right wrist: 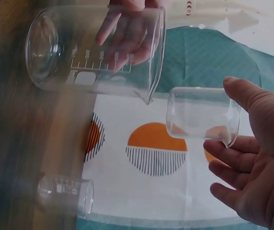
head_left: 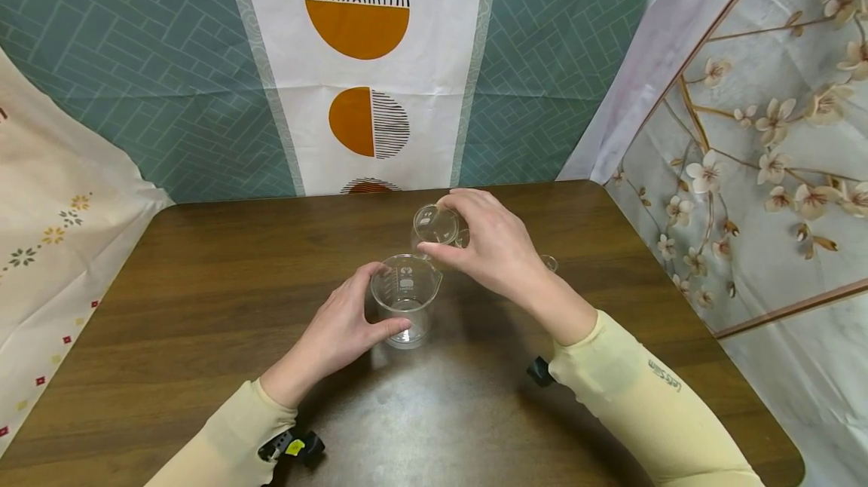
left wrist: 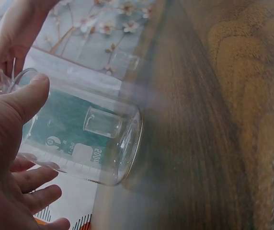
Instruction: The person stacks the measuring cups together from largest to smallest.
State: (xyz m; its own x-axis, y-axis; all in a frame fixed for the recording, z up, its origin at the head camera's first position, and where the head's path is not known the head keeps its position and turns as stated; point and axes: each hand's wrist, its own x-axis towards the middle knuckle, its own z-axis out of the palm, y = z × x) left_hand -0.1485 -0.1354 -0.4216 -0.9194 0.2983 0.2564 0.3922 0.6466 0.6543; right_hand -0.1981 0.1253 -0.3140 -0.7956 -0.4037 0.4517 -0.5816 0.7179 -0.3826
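At the bottom of the head view, two pale yellow sleeves [head_left: 647, 389] come in, each with a black device [head_left: 291, 448] near the wrist. A little further, left of the centre, the left hand [head_left: 339, 325] holds a big glass [head_left: 405, 306] with white marks, its thumb on the near side and its fingers at the left side. This glass is upright in the middle of the frame; whether its base touches the table, I cannot tell surely.

Just beyond it, right of the centre, the right hand [head_left: 498, 246] pinches a small glass [head_left: 436, 225] between thumb and fingers, the other fingers being spread. The small glass is higher than the rim of the big glass and apart from it. Another glass [right wrist: 67, 194] with marks stands at the lower left of the right wrist view. All this is at the brown table [head_left: 224, 306]. Behind hang a green cloth [head_left: 136, 87] with a white strip [head_left: 366, 72], and, at the right, a flowered cloth [head_left: 780, 155].
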